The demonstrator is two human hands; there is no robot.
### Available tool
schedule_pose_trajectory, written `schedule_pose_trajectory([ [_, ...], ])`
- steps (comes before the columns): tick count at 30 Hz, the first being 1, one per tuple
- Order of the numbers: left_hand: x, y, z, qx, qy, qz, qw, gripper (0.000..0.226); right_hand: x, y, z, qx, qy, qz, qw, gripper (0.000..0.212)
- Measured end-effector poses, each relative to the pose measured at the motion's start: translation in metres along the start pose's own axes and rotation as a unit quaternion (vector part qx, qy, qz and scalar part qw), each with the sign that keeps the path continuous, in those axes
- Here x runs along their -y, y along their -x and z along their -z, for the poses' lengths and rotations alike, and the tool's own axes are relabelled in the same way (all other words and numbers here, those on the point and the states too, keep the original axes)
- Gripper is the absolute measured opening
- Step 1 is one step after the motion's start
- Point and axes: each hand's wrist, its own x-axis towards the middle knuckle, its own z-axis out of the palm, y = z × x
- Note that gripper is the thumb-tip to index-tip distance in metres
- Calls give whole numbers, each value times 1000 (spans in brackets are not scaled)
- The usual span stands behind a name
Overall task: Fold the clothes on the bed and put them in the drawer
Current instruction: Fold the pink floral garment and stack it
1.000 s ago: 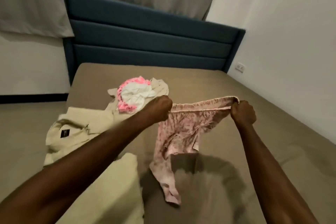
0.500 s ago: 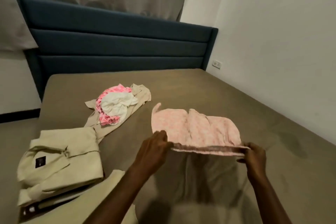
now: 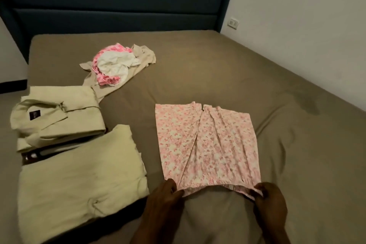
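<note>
Pink floral shorts lie flat on the bed, right of centre, waistband toward the person, leg hems pointing at the headboard. Left hand pinches the left waistband corner, fingers curled on the fabric; right hand pinches the right corner the same way. Waistband is stretched between them and slightly lifted at the near edge, rest of the garment in contact with the olive-brown sheet. One lengthwise crease runs down the middle of the shorts. Left of the shorts, apart from them: large folded pale-green garment near the bed's left edge. Just behind it, a folded beige collared shirt with a dark label at the neck, sitting on something dark whose edge shows between the two; cannot tell what it is. Further back toward the headboard: unfolded pile, a white piece on top of a pink-and-white one, both on a crumpled beige garment. Wall socket on the right wall, just beside the headboard's corner.
</note>
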Motion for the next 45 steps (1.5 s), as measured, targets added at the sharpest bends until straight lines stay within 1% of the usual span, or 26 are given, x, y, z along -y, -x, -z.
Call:
schedule_pose_trajectory([
  [1,-1,14,-5,-19,0,-11,1000,7,-10,12,-2,5,66,39,997,26],
  [2,-1,21,-7,-47,-16,-40,998,6,-12,15,-5,6,105,81,991,27],
  [3,0,33,-12,-59,-21,-54,997,6,-19,21,-9,1,115,106,988,27],
  [5,3,47,-18,-53,-15,-31,998,11,-19,27,-13,-41,93,109,989,16],
  [6,3,48,-22,-51,-8,-13,999,16,-18,25,-15,-61,67,100,991,16],
  [9,-6,44,-25,-40,10,99,994,33,-16,25,-16,-90,-28,39,995,35],
  [12,-17,28,-28,-15,0,209,978,54,-13,27,-15,-109,-72,18,991,34],
  [13,-20,21,-30,-14,1,221,975,59,-11,28,-13,-111,-83,12,990,30],
  [14,-21,15,-32,-9,-4,225,974,58,-9,29,-13,-109,-95,5,990,27],
  [16,-21,8,-40,5,-23,225,974,42,-10,31,-10,-101,-118,-13,988,24],
  [19,-22,8,-46,-35,12,198,980,19,-10,31,-6,-104,-144,-48,983,28],
  [21,-22,13,-45,-70,30,176,981,14,-7,30,-3,-101,-155,-62,981,36],
  [23,-20,16,-44,-80,6,183,980,15,-8,29,-2,-94,-153,-46,983,44],
  [25,-19,15,-41,-29,-28,219,975,27,-20,21,-2,-68,-177,-28,982,49],
  [27,-16,13,-36,54,-61,222,972,42,-32,12,-4,-39,-199,-33,979,48],
  [28,-14,13,-34,77,-55,216,972,46,-32,11,-1,-27,-210,-37,977,46],
  [29,-13,12,-34,76,-11,214,974,47,-25,13,5,-21,-218,-43,975,44],
  [30,-12,12,-34,59,72,215,972,47,-17,13,11,-22,-223,-44,974,41],
  [31,-11,9,-35,34,169,216,961,47,-6,11,17,-25,-228,-51,972,37],
  [33,-11,-5,-34,-20,311,253,916,43,16,-2,25,-6,-264,-90,960,34],
  [34,-13,-17,-29,-37,365,291,884,40,26,-12,24,8,-286,-104,952,34],
  [36,-17,-53,-14,-68,456,358,812,38,49,-37,22,28,-316,-85,944,36],
  [37,-17,-75,-5,-81,477,375,791,37,61,-55,19,37,-326,-78,941,37],
  [39,-20,-124,19,-111,471,380,789,34,95,-99,23,69,-350,-80,931,35],
  [41,-25,-179,48,-132,452,353,808,29,138,-147,38,84,-384,-68,917,31],
  [45,-59,-290,120,-174,396,281,857,29,222,-236,90,56,-425,-7,904,30],
])
